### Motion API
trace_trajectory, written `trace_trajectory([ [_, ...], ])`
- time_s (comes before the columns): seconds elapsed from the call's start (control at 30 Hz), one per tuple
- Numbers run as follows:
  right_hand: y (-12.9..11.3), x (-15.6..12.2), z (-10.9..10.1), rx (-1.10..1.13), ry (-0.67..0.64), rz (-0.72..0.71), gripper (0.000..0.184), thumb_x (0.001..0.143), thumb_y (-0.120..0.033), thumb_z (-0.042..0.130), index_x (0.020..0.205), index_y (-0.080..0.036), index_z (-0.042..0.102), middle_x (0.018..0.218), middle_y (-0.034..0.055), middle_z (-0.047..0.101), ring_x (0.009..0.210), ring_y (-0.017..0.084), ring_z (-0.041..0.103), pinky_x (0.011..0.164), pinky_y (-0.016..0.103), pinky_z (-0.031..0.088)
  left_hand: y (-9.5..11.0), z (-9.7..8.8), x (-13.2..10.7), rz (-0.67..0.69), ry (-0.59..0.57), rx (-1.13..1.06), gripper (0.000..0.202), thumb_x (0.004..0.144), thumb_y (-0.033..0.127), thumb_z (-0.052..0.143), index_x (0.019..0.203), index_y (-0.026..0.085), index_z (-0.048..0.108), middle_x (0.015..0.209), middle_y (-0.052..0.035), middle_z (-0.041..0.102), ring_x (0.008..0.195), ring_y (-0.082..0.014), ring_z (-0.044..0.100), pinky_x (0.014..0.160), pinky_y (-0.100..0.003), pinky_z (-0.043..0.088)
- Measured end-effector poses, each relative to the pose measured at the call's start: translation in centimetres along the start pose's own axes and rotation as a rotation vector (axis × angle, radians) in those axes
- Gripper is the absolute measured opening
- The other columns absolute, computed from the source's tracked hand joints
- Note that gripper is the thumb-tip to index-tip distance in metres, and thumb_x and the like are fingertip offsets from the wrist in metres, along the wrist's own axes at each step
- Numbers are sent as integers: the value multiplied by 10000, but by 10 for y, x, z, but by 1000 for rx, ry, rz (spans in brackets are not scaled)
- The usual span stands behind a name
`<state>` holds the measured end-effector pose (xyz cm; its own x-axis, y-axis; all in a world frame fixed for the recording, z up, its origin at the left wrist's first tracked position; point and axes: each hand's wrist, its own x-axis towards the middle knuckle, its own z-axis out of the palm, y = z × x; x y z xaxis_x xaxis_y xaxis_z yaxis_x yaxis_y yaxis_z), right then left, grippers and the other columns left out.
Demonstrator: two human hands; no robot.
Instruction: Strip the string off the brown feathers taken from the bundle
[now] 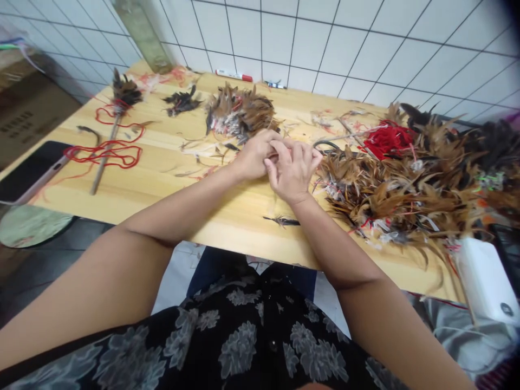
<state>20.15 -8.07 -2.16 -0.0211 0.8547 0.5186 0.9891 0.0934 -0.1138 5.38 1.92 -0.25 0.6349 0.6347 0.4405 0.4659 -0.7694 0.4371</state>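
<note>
My left hand (pixel 258 154) and my right hand (pixel 293 170) meet over the middle of the wooden table (pixel 227 203). Their fingers overlap loosely, the right thumb lying apart from its fingers; some left fingers are partly hidden. Nothing shows in either hand. Just beyond my left hand is a bundle of brown and grey feathers (pixel 244 111). To the right of my right hand spreads a large pile of brown feathers (pixel 390 189), with a black loop-shaped handle (pixel 325 144) at its edge. A loose dark feather (pixel 282 221) lies nearer my body.
On the left, red string (pixel 103 154) crosses a stick topped with dark feathers (pixel 127 93), beside a phone (pixel 30 170). Red yarn (pixel 390 140) sits at the right. Markers (pixel 234 75) lie by the tiled wall. A white device (pixel 487 279) stands at the right edge.
</note>
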Motion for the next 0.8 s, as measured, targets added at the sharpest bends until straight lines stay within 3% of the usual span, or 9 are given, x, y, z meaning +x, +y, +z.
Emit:
trace_trajectory([
  [0.07,-3,3,-1,13,-8,59,530,1171,-392,504,1656,-325,709,1605,180,737,1520,398,600,1261,611,381,-31,-24,-4,-17,160,81,224,1118,366,623,1191,257,804,1289,-120,828,1318,-344,755,1172,-567,584],
  [0.13,-4,5,-1,15,-15,130,529,1149,-314,511,1633,-315,724,1605,185,736,1536,395,593,1261,624,379,-65,-47,-11,-197,267,149,342,1197,552,573,1288,279,757,1286,-78,811,1276,-298,703,1132,-548,577],
  [0.23,-1,9,1,-15,-75,179,510,1128,-269,524,1585,-294,748,1627,200,712,1593,408,555,1255,652,392,-104,-69,-28,-437,260,241,543,1189,765,471,1243,276,703,1278,-17,780,1082,-199,609,1105,-512,557],
  [0.3,2,11,1,-63,-153,184,477,1127,-261,528,1542,-287,762,1667,199,680,1659,419,499,1250,666,409,-115,-73,-41,-482,199,245,650,1169,827,380,1211,262,698,1232,-10,777,1031,-175,573,1050,-475,561],
  [0.4,3,13,-1,-138,-243,198,459,1123,-242,531,1522,-276,756,1705,195,644,1727,434,425,1249,687,425,-113,-69,-55,-479,144,182,752,1138,892,312,1186,249,699,1129,1,772,989,-166,536,962,-435,553],
  [0.5,0,12,-3,-169,-259,207,474,1112,-230,531,1530,-262,753,1705,205,634,1741,459,400,1237,709,433,-102,-62,-58,-456,150,87,686,1103,892,449,1110,251,691,1028,-9,742,913,-172,531,914,-443,540],
  [0.7,-1,6,-3,-108,-242,178,514,1109,-244,499,1552,-313,750,1768,186,618,1772,479,361,1242,742,410,-72,-47,-55,-182,103,-84,265,1086,547,721,1051,287,757,964,-45,749,1019,-264,690,938,-490,574],
  [0.8,0,2,1,-87,-227,152,500,1116,-276,505,1551,-321,747,1769,190,622,1775,487,344,1244,745,401,-71,-35,-56,-137,100,-49,157,1047,437,744,1092,291,779,994,-62,740,1088,-306,703,997,-534,599],
])
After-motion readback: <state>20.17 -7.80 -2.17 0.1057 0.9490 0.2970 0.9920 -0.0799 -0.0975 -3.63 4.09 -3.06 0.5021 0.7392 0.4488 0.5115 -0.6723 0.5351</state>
